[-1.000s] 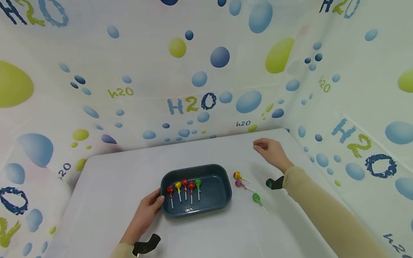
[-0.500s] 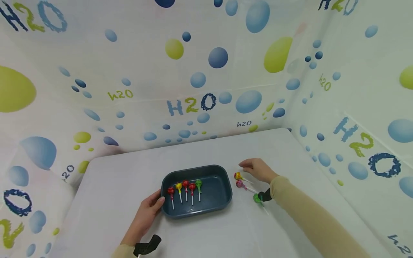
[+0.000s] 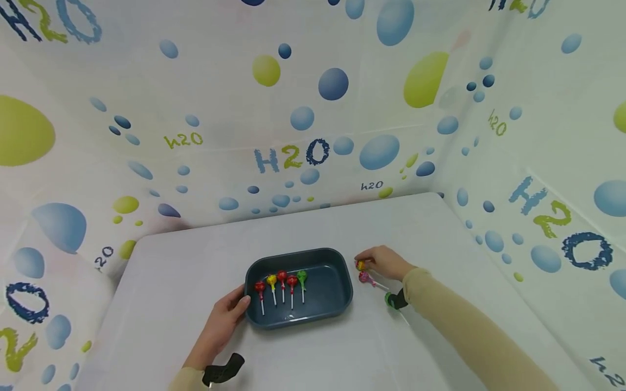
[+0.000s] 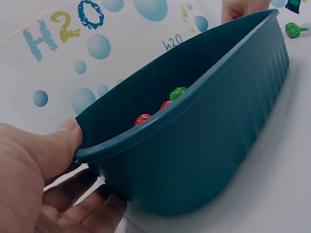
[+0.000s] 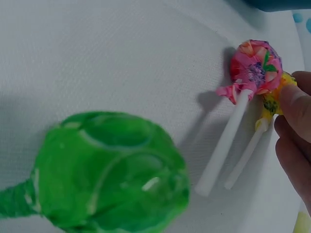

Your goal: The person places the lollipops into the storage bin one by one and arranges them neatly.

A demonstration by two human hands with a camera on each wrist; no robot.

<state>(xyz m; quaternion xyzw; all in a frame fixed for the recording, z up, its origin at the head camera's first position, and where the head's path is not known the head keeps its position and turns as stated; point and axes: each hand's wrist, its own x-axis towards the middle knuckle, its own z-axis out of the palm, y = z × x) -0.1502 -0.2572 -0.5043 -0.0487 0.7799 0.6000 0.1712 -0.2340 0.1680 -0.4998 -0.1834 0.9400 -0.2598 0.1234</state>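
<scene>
Right hand (image 3: pixel 385 263) pinches a yellow-wrapped, white-sticked lollipop (image 5: pixel 270 104); left hand (image 3: pixel 224 316) grips the dark tray (image 3: pixel 325 290).

Behind the bare left hand (image 3: pixel 225 312), a bent black wrist piece (image 3: pixel 223 369) juts out beside a pale yellow-beige sleeve (image 3: pixel 186 379). Behind the right hand (image 3: pixel 388 262), a matching long sleeve (image 3: pixel 464 320) bunches slightly, with another black piece (image 3: pixel 399 299) alongside.

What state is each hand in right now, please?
Left hand: holding the tray by its left end.
Right hand: pinching the yellow lollipop outside the tray.
</scene>
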